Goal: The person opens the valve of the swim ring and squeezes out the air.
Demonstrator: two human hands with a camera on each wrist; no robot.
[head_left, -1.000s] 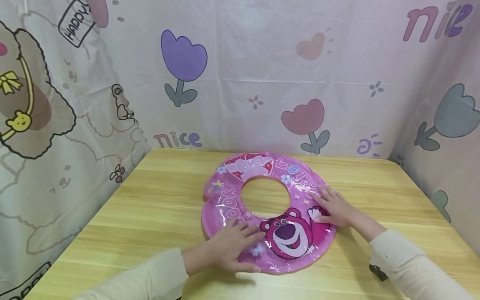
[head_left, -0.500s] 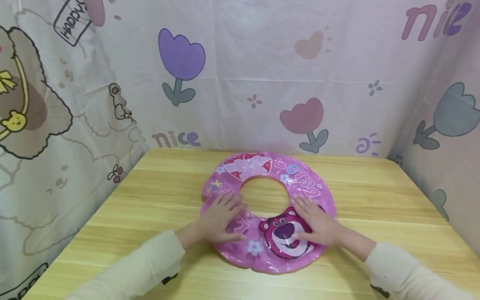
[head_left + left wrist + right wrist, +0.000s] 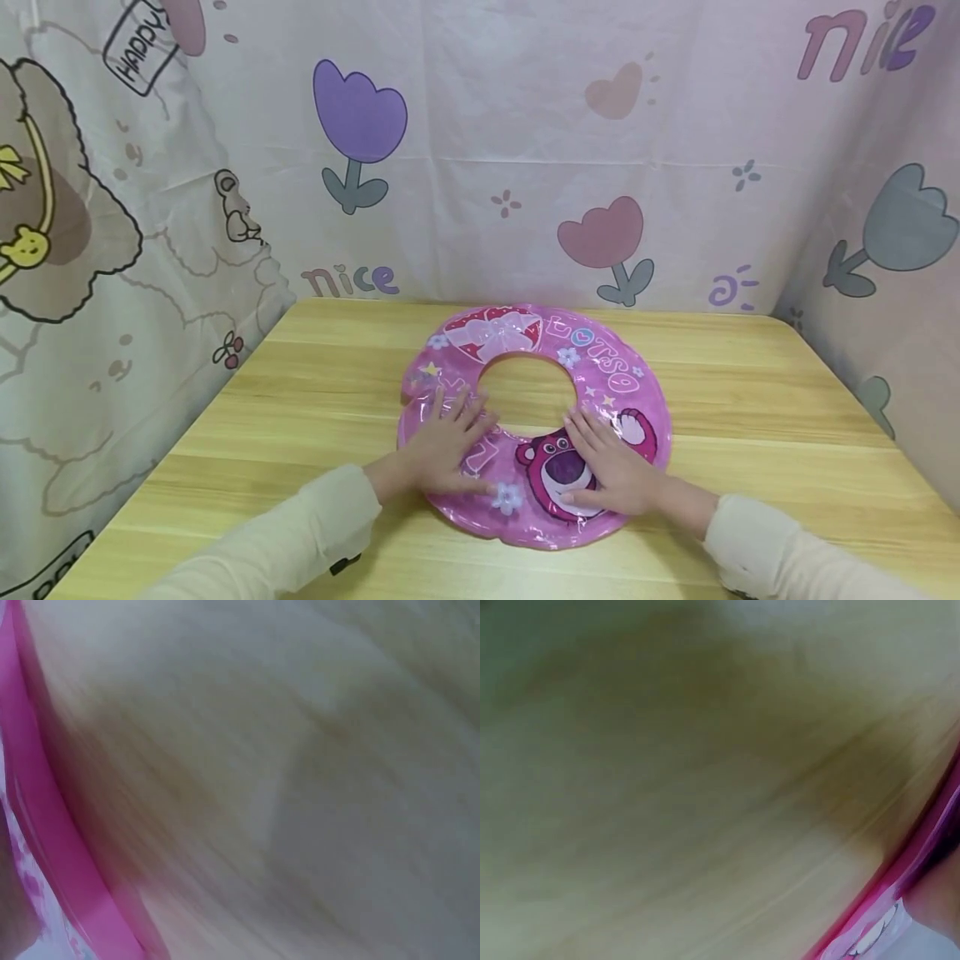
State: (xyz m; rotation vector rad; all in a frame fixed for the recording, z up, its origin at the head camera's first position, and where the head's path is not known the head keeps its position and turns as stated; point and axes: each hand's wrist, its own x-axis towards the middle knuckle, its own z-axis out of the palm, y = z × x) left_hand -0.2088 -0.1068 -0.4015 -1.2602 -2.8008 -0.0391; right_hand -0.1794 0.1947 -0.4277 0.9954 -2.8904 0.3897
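A pink inflatable swim ring (image 3: 645, 367) lies flat in the head view, printed with a bear face, flowers, a strawberry bow pattern and the letters LOTSO. On its front left part rests my left hand (image 3: 446, 450), fingers spread and fairly straight. My right hand (image 3: 611, 467) lies over the bear print at the front right, fingers extended toward the ring's hole, covering part of the face. In the left wrist view the pink edge of the swim ring (image 3: 45, 802) runs down the left side. The right wrist view catches the swim ring's rim (image 3: 870, 900) at its lower right corner.
The swim ring lies on a light wood-grain table (image 3: 300, 375). Behind it and at both sides hangs a pale printed cloth (image 3: 480, 100) with tulips, hearts and the word "nice". The table's back edge meets the cloth.
My right hand has slid left from the ring's right side onto the bear face. My left hand has moved up and slightly left along the ring. The ring stays nearly in place.
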